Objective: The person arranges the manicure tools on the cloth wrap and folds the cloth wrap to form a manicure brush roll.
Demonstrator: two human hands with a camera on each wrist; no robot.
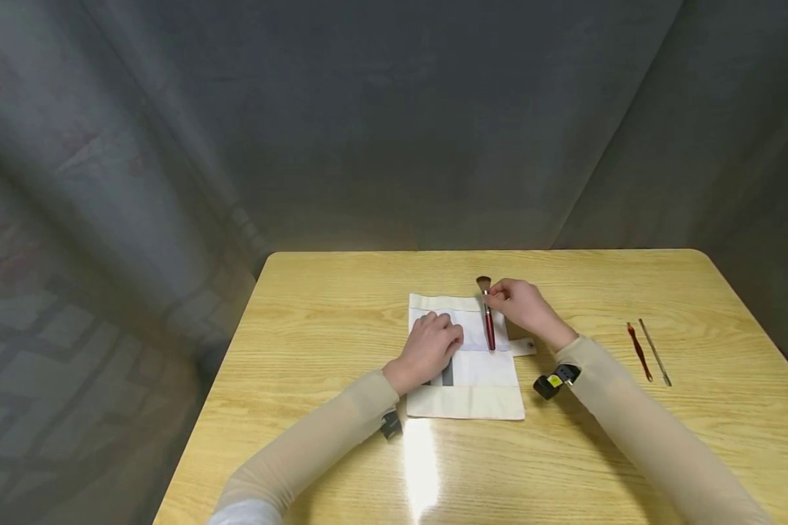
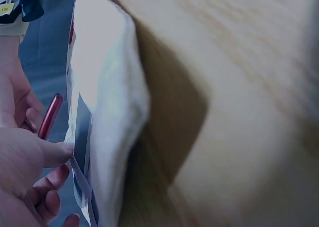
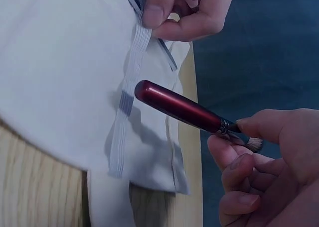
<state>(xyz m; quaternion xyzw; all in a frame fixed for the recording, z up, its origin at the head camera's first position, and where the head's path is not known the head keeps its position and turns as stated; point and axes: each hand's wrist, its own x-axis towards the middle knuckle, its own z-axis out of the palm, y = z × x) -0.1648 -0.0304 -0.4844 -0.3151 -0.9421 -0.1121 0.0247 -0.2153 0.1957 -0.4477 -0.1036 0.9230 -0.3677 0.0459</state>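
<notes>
A white fabric brush roll (image 1: 473, 402) lies spread on the table, with an elastic band (image 3: 130, 75) running across it. My left hand (image 1: 430, 344) is over the left part of the roll and pinches the elastic between thumb and fingers. Between thumb and fingertips, my right hand (image 1: 528, 305) holds a makeup brush (image 3: 179, 107) by the metal part below its bristles. The brush has a glossy dark red handle, which points toward the elastic, and brown bristles at the far end. In the right wrist view the handle's rounded tip is right by the band.
From the roll's right side sticks out a short strap (image 1: 524, 347) with a snap. Farther right on the wooden table (image 1: 328, 328) lie a slim red-handled tool (image 1: 640, 354) and a thin silvery rod (image 1: 655, 354). A grey curtain (image 1: 394, 146) hangs behind the table.
</notes>
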